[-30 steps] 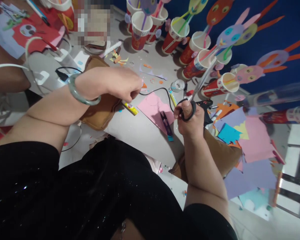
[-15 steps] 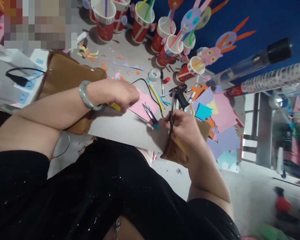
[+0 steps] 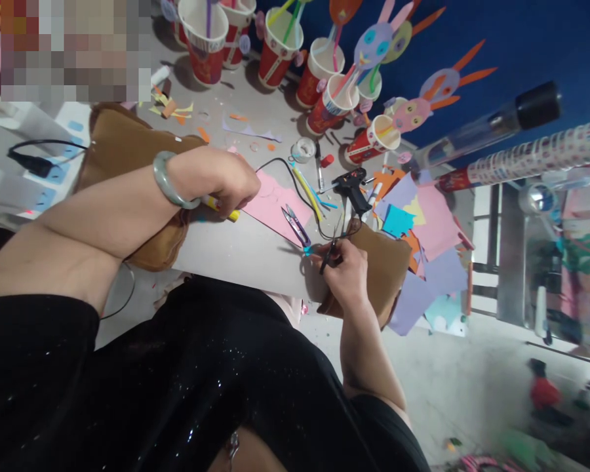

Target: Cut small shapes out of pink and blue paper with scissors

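Observation:
My left hand (image 3: 233, 182), with a pale bangle at the wrist, is closed over a yellow stick-like tube (image 3: 233, 215) at the left end of the pink paper. A fingertip covers part of the tube. In my right hand (image 3: 348, 270) is a pair of dark scissors (image 3: 330, 252), tips pointing away from me, above the right brown cushion (image 3: 386, 262). Just left of it, thread snips (image 3: 295, 223) with purple blades and a teal end lie on the pink paper (image 3: 275, 203). Faint drawn outlines mark that paper.
Behind the paper lie a black glue gun (image 3: 353, 189), a tape roll (image 3: 303, 150) and a marker (image 3: 319, 167). Red paper cups (image 3: 275, 56) with straws and paper faces line the back. Coloured sheets (image 3: 435, 223) are heaped right; another brown cushion (image 3: 128, 144) sits under my left forearm.
My left hand has shifted left and lower onto the yellow tube. My right hand has come nearer to me with the scissors, which are now tilted more to the left at the handle.

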A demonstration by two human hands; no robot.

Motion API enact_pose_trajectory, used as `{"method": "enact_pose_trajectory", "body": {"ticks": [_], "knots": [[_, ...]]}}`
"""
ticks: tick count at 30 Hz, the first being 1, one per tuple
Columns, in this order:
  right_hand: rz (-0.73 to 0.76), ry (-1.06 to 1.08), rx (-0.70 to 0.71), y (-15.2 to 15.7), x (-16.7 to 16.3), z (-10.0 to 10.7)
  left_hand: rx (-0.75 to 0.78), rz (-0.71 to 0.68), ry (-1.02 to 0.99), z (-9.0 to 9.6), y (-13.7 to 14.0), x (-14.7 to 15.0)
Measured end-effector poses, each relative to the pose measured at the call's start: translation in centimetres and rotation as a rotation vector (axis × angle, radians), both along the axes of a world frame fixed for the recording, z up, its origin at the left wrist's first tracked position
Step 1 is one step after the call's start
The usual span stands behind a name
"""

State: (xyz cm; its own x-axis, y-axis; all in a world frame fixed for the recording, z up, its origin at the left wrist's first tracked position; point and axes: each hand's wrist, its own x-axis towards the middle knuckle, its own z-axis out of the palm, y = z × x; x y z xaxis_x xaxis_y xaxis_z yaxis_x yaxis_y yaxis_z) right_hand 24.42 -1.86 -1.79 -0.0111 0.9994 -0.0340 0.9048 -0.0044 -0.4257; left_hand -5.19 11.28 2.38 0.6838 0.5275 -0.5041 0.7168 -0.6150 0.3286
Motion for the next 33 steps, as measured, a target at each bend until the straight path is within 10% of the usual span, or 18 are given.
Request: {"method": "enact_pose_trajectory", "body": {"ticks": [7,20,24,33], "knots": [[-0.079,0.04,0.018,-0.2,-1.0,-0.9,0.031,-0.028,0.162,3.7,0.1,0.6],[-0.157,0.232,-0.006,-0.7,-0.8,-0.4,0.288,0.12,0.129,2.6,0.1,1.2],[-0.182,0.552,-0.007,-1.1,-0.6,0.9,0.304,0.15,-0.154,1.7,-0.3,2.2],[-0.043,1.156,-0.294,5.6,-4.4,2.4,-0.309,0.213,-0.988,0.4,-2.1,4.6]]}}
